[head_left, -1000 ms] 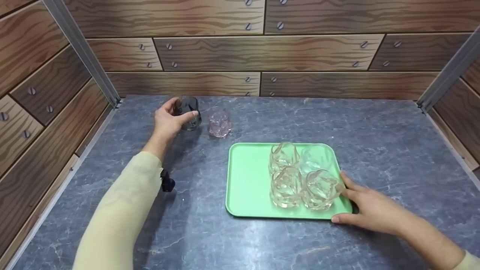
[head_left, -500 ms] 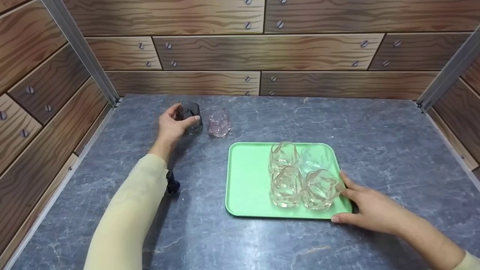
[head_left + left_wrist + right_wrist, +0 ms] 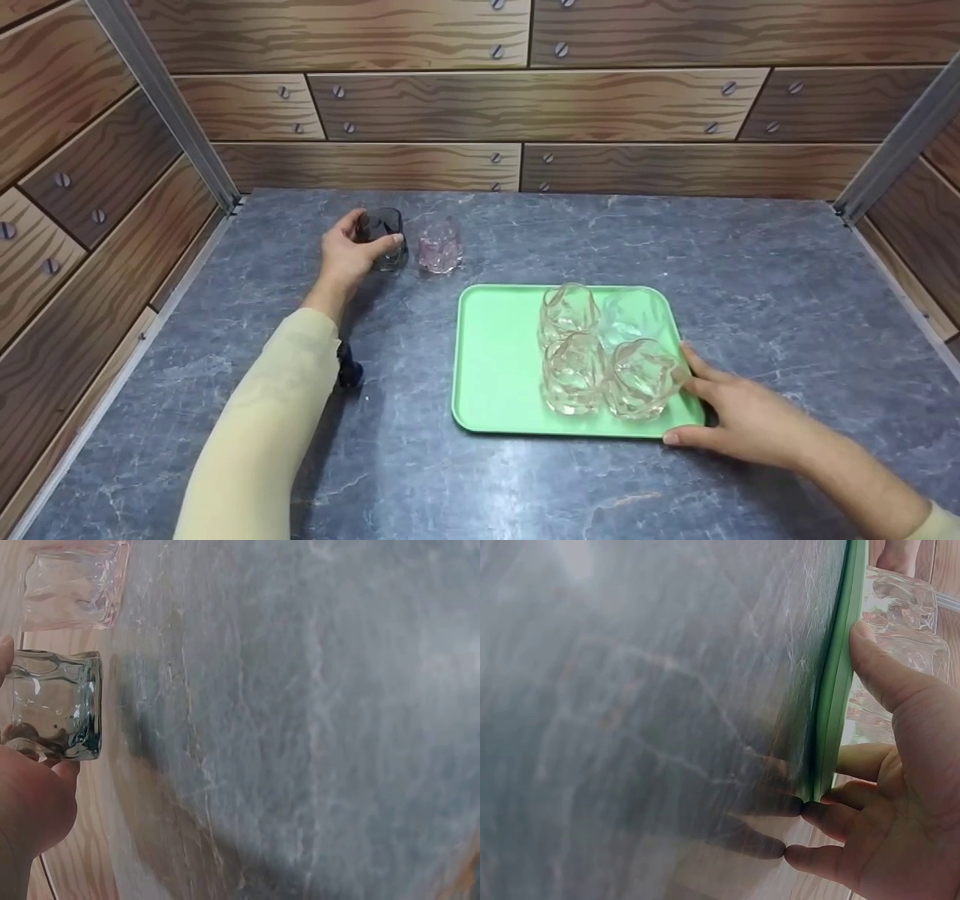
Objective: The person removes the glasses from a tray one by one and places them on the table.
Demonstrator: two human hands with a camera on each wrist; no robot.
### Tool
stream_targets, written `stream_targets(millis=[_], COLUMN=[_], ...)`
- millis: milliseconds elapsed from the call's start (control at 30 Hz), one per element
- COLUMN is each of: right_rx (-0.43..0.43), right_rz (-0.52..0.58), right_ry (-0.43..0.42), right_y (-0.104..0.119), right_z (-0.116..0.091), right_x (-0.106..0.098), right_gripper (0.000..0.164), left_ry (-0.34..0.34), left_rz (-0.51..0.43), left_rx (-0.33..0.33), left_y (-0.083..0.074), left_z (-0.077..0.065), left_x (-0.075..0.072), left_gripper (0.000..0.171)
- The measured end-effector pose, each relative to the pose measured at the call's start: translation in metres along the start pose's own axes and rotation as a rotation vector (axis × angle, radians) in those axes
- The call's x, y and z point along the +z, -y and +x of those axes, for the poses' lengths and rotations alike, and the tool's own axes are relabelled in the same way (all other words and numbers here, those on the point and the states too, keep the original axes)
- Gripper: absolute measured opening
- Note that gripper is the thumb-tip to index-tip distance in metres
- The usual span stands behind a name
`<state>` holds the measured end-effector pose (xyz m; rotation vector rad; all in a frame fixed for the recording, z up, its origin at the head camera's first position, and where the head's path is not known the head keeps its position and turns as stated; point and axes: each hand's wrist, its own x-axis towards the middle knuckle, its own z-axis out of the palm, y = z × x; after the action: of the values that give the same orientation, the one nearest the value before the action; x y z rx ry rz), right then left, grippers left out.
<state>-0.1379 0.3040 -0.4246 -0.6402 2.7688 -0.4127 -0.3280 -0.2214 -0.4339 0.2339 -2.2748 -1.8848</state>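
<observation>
My left hand [image 3: 346, 251] grips a dark grey glass tumbler [image 3: 390, 217] near the back left, thumb on one side and fingers round the other. In the left wrist view the smoky tumbler [image 3: 56, 701] is upright, its base close over the tabletop. Just right of it stands a pinkish tumbler [image 3: 440, 247]. My right hand [image 3: 739, 416] holds the near right corner of a green tray [image 3: 491, 360], thumb at the front edge and fingers along the right side. In the right wrist view the thumb and fingers span the tray's rim [image 3: 838, 667].
Several clear tumblers [image 3: 574, 375] stand grouped on the tray's right half; its left half shows bare green. The grey marbled tabletop [image 3: 405, 465] meets wood-patterned walls [image 3: 420, 105] at the back and sides, with metal posts [image 3: 165, 97] in the corners.
My left hand has brought the dark tumbler slightly right and nearer, lowering it beside the pinkish one. The right hand and the tray have stayed put.
</observation>
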Motion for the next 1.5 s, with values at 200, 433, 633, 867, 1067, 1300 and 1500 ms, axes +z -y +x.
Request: stream_targets(millis=[200, 433, 633, 867, 1067, 1300, 1500], right_rx=[-0.007, 0.002, 0.000, -0.021, -0.021, -0.009, -0.010], right_rz=[-0.003, 0.007, 0.005, -0.004, -0.001, 0.003, 0.000], right_ry=[-0.006, 0.005, -0.003, -0.031, -0.031, -0.024, -0.022], right_y=[0.000, 0.000, 0.001, 0.001, 0.001, 0.001, 0.001], right_z=[-0.001, -0.002, -0.003, -0.003, -0.001, -0.001, -0.001], right_x=[-0.001, 0.000, 0.002, 0.002, 0.000, -0.001, -0.002], right_gripper=[0.107, 0.109, 0.108, 0.108, 0.108, 0.110, 0.110], left_ry=[0.006, 0.022, 0.069, 0.153, 0.198, 0.294, 0.462], left_rz=[0.008, 0.051, 0.132, 0.223, 0.337, 0.359, 0.297], left_rx=[0.011, 0.021, 0.021, 0.075, 0.184, 0.295, 0.359], left_y=[0.005, 0.008, 0.004, -0.018, -0.044, -0.072, -0.084], left_z=[-0.001, -0.003, -0.008, -0.023, -0.048, -0.084, -0.118], left_x=[0.001, -0.001, -0.004, -0.014, -0.015, 0.004, 0.032], left_gripper=[0.088, 0.091, 0.102, 0.112, 0.106, 0.106, 0.106])
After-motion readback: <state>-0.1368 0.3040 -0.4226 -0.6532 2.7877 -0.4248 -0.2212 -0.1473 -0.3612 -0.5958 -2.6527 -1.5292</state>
